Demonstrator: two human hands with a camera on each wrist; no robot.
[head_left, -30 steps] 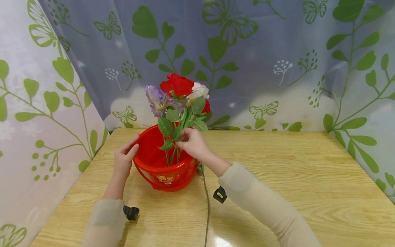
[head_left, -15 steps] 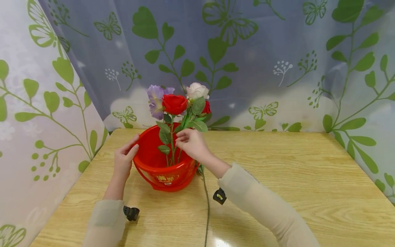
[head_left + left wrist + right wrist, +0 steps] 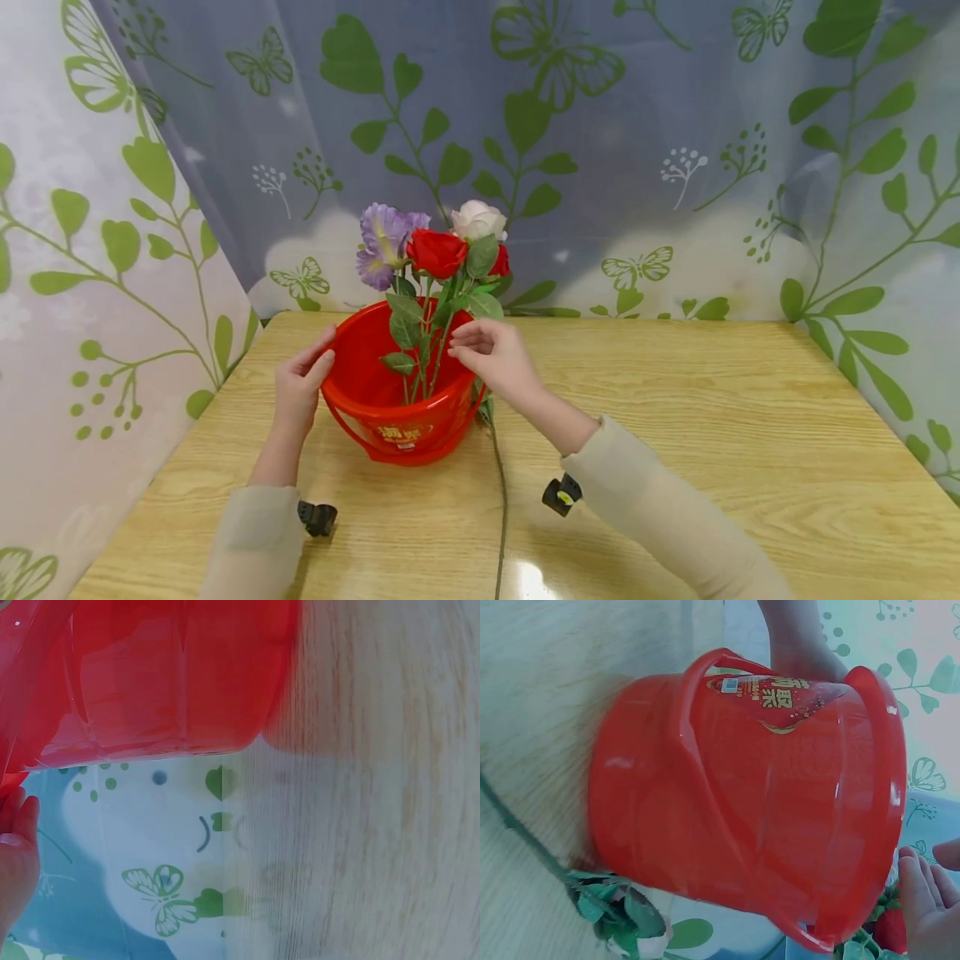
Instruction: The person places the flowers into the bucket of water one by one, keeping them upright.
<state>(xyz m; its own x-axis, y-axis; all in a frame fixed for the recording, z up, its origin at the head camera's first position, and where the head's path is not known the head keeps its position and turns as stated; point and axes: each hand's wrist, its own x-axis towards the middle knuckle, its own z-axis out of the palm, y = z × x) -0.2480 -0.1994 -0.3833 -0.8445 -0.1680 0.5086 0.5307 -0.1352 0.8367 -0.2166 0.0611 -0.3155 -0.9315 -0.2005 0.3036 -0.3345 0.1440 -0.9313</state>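
Note:
A red plastic bucket [image 3: 442,433] stands on the table, its handle hanging down at the front. My left hand [image 3: 296,387] holds the bucket's left rim. Leaning in the bucket are a purple flower [image 3: 382,237], a red rose [image 3: 437,252], a white rose [image 3: 478,219] and a second red flower [image 3: 500,261], partly hidden behind leaves. My right hand [image 3: 495,358], fingers loosely bent with nothing between them, is over the right rim beside the red rose's stem. In the right wrist view this hand [image 3: 934,900] shows just beyond the bucket's mouth.
Another flower lies on the wooden table [image 3: 712,433] right of the bucket, its long stem [image 3: 502,492] pointing towards me. Its leaves [image 3: 634,911] and pale bloom show in the right wrist view. A patterned curtain [image 3: 637,167] hangs behind the table.
The red rose has sunk lower into the bucket and then leaned right. My right hand has let go of its stem and drawn back to the right. The left hand stays put.

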